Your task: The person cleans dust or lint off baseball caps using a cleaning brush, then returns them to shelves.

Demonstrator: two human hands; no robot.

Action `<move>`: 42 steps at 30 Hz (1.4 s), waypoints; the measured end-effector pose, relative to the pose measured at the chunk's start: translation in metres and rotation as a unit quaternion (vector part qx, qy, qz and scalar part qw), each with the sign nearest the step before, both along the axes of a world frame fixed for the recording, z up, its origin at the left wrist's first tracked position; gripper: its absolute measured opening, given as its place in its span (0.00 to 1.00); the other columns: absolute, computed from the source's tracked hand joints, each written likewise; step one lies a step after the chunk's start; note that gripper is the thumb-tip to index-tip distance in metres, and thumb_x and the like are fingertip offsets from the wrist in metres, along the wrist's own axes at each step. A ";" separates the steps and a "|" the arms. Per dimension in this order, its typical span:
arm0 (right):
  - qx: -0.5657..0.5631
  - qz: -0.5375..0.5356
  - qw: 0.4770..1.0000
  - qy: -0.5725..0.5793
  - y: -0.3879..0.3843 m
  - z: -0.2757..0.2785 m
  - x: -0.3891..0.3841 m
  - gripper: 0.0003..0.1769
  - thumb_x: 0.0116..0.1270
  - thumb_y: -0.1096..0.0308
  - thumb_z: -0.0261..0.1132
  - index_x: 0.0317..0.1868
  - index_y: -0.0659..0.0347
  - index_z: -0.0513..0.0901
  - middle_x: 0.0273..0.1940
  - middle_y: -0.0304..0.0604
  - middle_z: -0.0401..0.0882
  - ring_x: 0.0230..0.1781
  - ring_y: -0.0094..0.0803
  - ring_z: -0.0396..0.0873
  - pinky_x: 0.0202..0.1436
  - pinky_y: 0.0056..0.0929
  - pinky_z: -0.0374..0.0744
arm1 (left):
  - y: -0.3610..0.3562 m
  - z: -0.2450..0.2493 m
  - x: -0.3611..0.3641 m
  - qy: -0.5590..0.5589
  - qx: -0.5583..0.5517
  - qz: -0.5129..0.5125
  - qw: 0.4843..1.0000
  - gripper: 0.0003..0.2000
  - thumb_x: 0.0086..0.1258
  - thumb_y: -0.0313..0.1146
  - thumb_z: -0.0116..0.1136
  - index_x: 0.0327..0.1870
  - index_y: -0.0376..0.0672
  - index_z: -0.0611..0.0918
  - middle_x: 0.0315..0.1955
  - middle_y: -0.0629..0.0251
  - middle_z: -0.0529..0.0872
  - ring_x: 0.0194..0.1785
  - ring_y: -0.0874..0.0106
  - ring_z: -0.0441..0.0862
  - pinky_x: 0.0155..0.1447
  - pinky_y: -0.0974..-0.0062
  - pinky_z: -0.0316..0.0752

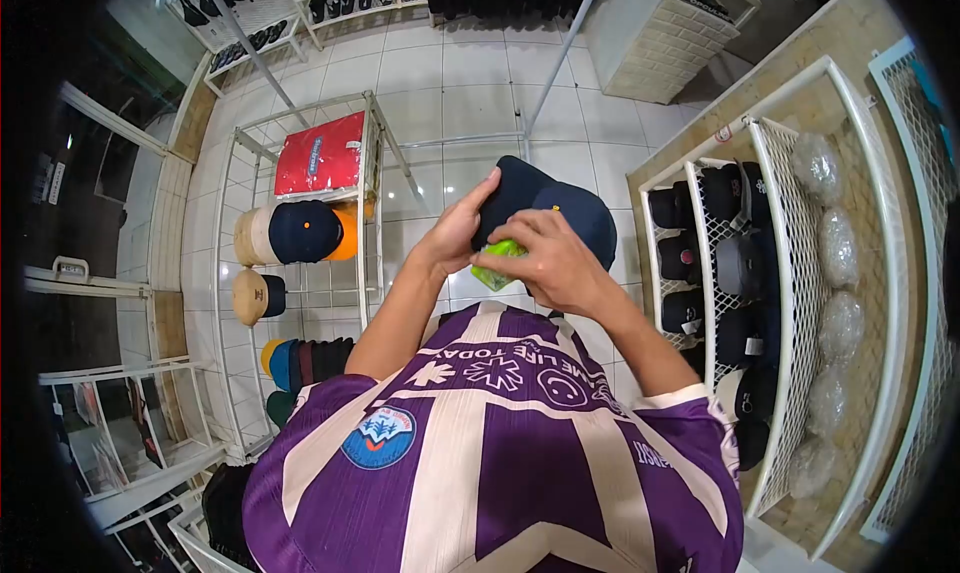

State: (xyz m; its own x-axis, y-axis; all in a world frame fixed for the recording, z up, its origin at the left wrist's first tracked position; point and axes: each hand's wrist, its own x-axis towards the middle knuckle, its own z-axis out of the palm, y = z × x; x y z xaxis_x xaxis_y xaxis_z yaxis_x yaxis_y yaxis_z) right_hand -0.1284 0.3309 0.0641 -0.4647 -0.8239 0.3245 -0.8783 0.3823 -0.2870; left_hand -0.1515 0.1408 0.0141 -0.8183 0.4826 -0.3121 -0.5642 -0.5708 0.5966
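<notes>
A navy blue baseball cap is held up in front of my chest, its brim toward the upper left. My left hand grips the cap at its left edge, with the thumb along the brim. A small bright green object sits in the fingers of my right hand, close against the near side of the cap. Its kind is hard to make out, since my fingers cover part of it.
On the left, a white wire rack carries a red folded packet and several caps. White mesh shelves on the right hold dark caps and clear plastic-wrapped bundles. A grey metal pole stands ahead on the tiled floor.
</notes>
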 end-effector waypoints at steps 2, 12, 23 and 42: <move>-0.039 -0.019 0.999 -0.024 0.013 -0.003 -0.025 0.33 0.50 0.80 0.70 0.58 0.42 0.87 0.54 0.40 0.82 0.59 0.46 0.77 0.66 0.46 0.74 | 0.001 -0.006 -0.003 0.003 0.000 0.016 1.000 0.26 0.85 0.55 0.43 0.67 0.42 0.78 0.57 0.61 0.86 0.56 0.68 0.87 0.64 0.66 0.81; -0.032 -0.004 0.999 -0.013 0.020 -0.023 -0.025 0.37 0.46 0.79 0.72 0.60 0.42 0.87 0.54 0.39 0.82 0.59 0.45 0.76 0.64 0.46 0.72 | 0.000 -0.003 -0.002 0.011 -0.039 0.033 0.999 0.27 0.84 0.55 0.43 0.65 0.40 0.79 0.56 0.60 0.86 0.56 0.69 0.87 0.61 0.67 0.82; -0.116 -0.169 0.978 -0.044 0.034 -0.023 -0.034 0.34 0.55 0.70 0.74 0.66 0.45 0.83 0.54 0.46 0.81 0.54 0.46 0.75 0.59 0.43 0.73 | 0.002 0.014 0.013 0.126 -0.268 0.139 0.945 0.34 0.84 0.58 0.43 0.68 0.30 0.76 0.63 0.57 0.83 0.65 0.72 0.79 0.72 0.74 0.69; -0.202 -0.317 0.918 -0.125 0.030 -0.044 -0.056 0.35 0.61 0.59 0.77 0.68 0.56 0.81 0.46 0.49 0.81 0.50 0.47 0.80 0.56 0.41 0.78 | -0.031 -0.001 0.050 0.198 -0.181 -0.030 0.963 0.27 0.58 0.27 0.59 0.63 0.33 0.78 0.47 0.68 0.84 0.49 0.77 0.78 0.55 0.79 0.72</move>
State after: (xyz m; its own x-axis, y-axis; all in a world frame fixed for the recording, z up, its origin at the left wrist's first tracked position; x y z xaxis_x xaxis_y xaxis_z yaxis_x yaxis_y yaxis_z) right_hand -0.1844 0.3606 0.0202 -0.9110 -0.1984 0.3615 -0.4032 0.6122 -0.6801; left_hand -0.1019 0.1100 0.0131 -0.8820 0.4505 -0.1383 -0.2774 -0.2592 0.9251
